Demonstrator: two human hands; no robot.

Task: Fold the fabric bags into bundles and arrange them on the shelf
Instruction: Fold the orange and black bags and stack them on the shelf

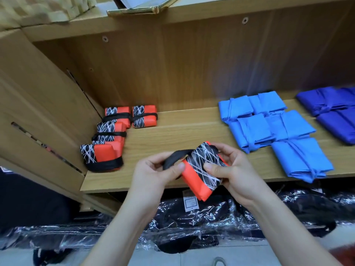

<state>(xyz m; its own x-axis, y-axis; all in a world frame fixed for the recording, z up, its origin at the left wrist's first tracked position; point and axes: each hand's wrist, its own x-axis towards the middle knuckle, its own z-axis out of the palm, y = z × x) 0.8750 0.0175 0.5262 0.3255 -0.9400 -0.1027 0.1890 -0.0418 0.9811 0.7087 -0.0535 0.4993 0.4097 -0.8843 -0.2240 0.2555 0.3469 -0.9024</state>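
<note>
- I am looking down over two bare forearms reaching in from the bottom edge, both hands meeting just in front of the shelf [172,131].
- My left hand [153,169] is pinching the black strap [173,156] between thumb and curled fingers, at the left end of the orange bundle [201,173].
- My right hand [236,169] is gripping that orange bundle, thumb pressing on its black, white-lined panel and fingers curling round behind it.
- The bundle is hanging in the air, tilted, over the front edge of the shelf board and not touching it.
- Four tied orange bundles [110,131] are sitting at the left end of the shelf, close together near the side wall.
- Light blue bundles [269,131] are lying in a group to the right, well apart from the orange ones.
- Dark blue bundles [330,112] are lying further right, partly cut off by the frame edge.
- Below the shelf, dark goods in shiny plastic wrap [192,217] are lying in a heap.
</note>
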